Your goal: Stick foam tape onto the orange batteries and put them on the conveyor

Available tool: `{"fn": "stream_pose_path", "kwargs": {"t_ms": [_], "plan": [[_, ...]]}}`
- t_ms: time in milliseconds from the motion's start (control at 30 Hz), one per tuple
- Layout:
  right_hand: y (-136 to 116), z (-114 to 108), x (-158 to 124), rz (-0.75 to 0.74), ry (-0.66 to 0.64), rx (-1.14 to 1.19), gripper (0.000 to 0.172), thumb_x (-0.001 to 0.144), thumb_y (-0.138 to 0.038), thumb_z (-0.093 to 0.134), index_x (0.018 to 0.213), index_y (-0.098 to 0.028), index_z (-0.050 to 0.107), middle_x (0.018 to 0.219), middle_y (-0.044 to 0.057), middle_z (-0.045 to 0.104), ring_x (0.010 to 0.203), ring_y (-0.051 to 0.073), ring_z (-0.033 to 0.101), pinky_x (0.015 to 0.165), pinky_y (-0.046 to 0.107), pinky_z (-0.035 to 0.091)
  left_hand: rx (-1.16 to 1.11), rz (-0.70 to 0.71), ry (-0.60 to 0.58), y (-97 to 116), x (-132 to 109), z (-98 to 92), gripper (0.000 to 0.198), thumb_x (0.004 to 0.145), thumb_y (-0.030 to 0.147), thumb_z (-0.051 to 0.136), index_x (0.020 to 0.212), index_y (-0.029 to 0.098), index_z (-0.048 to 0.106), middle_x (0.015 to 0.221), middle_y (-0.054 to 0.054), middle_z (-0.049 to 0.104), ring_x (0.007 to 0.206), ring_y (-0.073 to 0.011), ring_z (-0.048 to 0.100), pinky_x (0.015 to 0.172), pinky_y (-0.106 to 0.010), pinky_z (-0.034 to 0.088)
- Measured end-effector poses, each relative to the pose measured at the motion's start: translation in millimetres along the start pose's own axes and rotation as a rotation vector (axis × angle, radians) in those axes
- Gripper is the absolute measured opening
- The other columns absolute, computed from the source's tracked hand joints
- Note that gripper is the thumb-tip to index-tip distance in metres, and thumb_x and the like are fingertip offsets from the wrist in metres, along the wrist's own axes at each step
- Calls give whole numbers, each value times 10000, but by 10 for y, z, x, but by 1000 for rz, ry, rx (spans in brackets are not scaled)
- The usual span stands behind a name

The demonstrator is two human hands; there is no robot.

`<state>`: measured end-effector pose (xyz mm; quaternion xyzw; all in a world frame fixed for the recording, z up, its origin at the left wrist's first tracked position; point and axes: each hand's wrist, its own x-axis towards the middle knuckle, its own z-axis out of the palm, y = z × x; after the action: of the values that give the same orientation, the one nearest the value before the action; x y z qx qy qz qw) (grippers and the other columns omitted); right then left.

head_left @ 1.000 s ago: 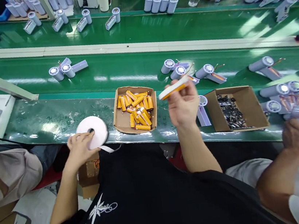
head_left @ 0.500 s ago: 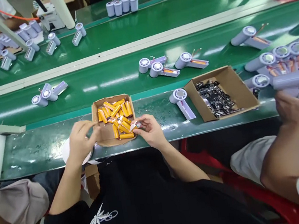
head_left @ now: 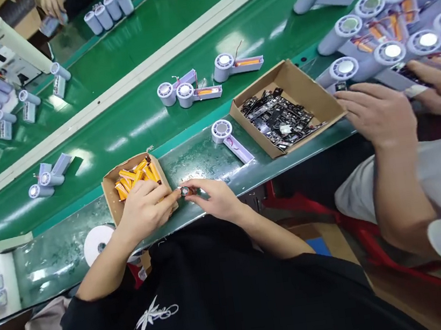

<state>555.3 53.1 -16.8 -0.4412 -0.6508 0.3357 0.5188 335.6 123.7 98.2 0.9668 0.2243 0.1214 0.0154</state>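
My left hand [head_left: 145,210] and my right hand [head_left: 212,197] meet at the near edge of the green bench, fingers pinched together on a small battery cell [head_left: 185,192] whose end shows between them. My left hand lies over the front of a cardboard tray [head_left: 111,196] holding several orange battery cells [head_left: 137,177]. A white tape roll [head_left: 97,242] lies flat to the left of my left arm. One lilac handheld fan part [head_left: 230,139] rests on the bench just beyond my right hand.
A cardboard box of black circuit boards [head_left: 279,116] sits to the right. A co-worker's hands [head_left: 380,111] handle fan parts [head_left: 388,18] at the far right. More fan parts [head_left: 190,89] lie on the green conveyor [head_left: 125,123] and further belts.
My right hand came down from holding a cell up in the air to the tray. My left hand left the tape roll and joined it. The view swung left and tilted.
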Motion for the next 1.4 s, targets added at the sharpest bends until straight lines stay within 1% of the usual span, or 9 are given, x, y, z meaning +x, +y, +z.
{"fn": "stream_pose_path", "kwargs": {"t_ms": [200,433,567,767,900,1033,1200,1300,1400], "plan": [[34,-19,-28,-3,-67,-40,374,1042,-224,709,1413,-263,738,1304,99,840,1161,257,819,1034,407,670,-287,-216,53,1,75,13,199,1076,302,669,1044,288,864,823,-32,725,795,-185,630,816,-396,529],[38,-72,-13,57,-117,153,209,1076,-287,669,1205,-242,827,1022,37,866,900,193,822,872,297,667,-445,68,-206,-108,467,-27,242,1099,286,610,1199,331,826,1088,-72,775,1034,-225,690,967,-406,590],[263,-84,-139,234,35,396,333,1011,-445,767,1226,-203,843,926,27,844,748,177,789,759,296,680,-546,-96,-218,-711,1163,354,381,1087,450,622,1379,227,722,1201,-102,781,1089,-243,718,1016,-409,594],[331,-200,-174,363,22,402,341,969,-366,805,1278,-229,856,1082,58,869,884,224,842,826,334,704,87,-425,-308,-1750,2465,1098,762,915,267,780,1640,198,556,1721,-206,488,1602,-480,356,1257,-645,382],[211,-246,-105,301,9,277,315,972,-296,799,1276,-245,866,1126,69,884,895,236,862,864,327,708,124,-429,-472,-2026,2799,1159,600,979,329,678,1557,176,642,1534,-223,649,1361,-430,620,1116,-557,504],[193,-260,-142,321,5,287,303,973,-295,798,1262,-234,864,1193,87,877,990,251,868,896,337,715,141,-384,-461,-2334,2277,921,572,929,317,680,1488,202,704,1528,-164,661,1273,-349,657,1069,-449,528],[196,-260,-140,365,7,413,342,968,-401,832,1281,-263,833,1168,63,872,892,204,850,823,322,720,158,-269,-515,-2694,694,643,481,825,187,640,1252,280,841,1369,-87,738,1299,-309,606,1131,-417,478],[170,-169,153,332,37,452,412,948,-457,852,1324,-300,790,1311,71,842,1058,226,836,870,348,725,82,-365,-458,-2721,-40,603,325,839,250,654,1071,277,880,1281,-88,784,1294,-306,623,1144,-424,484],[176,62,742,241,19,401,431,923,-473,859,1301,-285,778,1378,82,817,1273,264,775,1018,410,696,-86,-414,-431,-2765,-269,598,224,874,381,698,950,276,881,1313,-40,813,1296,-264,665,1146,-351,492]]}}
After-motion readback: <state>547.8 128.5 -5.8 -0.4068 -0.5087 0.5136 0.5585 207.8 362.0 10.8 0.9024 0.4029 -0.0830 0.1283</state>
